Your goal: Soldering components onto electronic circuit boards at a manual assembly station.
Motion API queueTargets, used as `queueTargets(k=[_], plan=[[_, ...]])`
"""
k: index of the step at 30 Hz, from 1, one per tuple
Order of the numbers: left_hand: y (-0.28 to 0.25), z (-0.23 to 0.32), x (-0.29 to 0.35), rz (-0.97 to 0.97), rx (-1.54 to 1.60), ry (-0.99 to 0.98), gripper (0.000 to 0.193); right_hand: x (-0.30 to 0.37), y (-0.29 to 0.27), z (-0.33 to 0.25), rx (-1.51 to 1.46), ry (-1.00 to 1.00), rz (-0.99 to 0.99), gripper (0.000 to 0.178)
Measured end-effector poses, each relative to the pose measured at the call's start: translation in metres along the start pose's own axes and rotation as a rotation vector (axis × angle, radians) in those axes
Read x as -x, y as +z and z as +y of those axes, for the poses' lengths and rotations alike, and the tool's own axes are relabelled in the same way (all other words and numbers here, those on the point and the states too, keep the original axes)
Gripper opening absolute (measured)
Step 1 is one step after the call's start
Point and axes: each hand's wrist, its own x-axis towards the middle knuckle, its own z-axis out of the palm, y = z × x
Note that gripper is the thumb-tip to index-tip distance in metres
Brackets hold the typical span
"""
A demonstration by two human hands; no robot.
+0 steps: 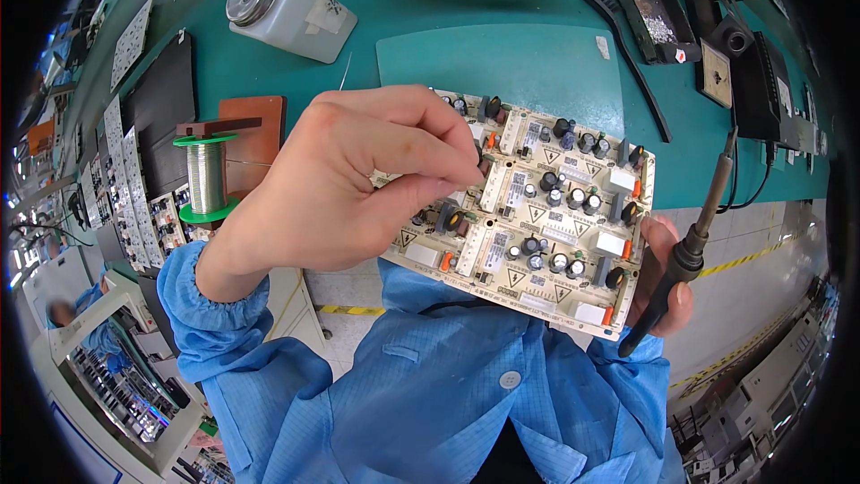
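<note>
As R hand [677,312] holds PCB [548,204] edge, open room twd brush [633,63]

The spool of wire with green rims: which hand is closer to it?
Left. The left hand is just right of the spool, partly over the circuit board; the right hand is farther off, at the board's right edge.

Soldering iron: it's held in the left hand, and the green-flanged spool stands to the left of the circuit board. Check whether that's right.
Not quite: the head view shows the soldering iron in the right hand, not the left hand. The green-flanged spool does stand to the left of the circuit board.
</note>
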Motion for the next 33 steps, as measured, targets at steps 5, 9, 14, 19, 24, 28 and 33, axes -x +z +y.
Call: queueTargets(k=[5,9,14,19,24,28,33], plan=[[0.001,0.005,-0.005,-0.021,-0.07,-0.07,0.017,0.0,0.002,0.001,-0.023,0.001,0.003,0.109],[-0.002,0.011,-0.011,-0.108,-0.144,-0.129,0.017,0.0,0.001,-0.001,-0.002,-0.003,0.001,0.106],[-0.01,0.008,-0.025,-0.265,-0.252,-0.05,0.013,0.0,0.002,0.006,-0.101,-0.064,0.0,0.103],[-0.012,0.009,-0.035,-0.355,-0.369,0.01,0.006,-0.002,0.001,0.007,-0.153,-0.075,-0.113,0.098],[-0.004,0.013,-0.033,-0.331,-0.522,0.131,0.004,-0.01,0.001,0.013,-0.243,-0.277,-0.362,0.081],[-0.004,0.017,-0.032,-0.396,-0.618,0.238,0.008,-0.016,0.0,0.02,-0.128,-0.452,-0.406,0.072],[-0.001,0.028,-0.035,-0.358,-0.492,0.007,0.008,-0.015,-0.001,0.03,-0.089,-0.561,-0.322,0.072]])
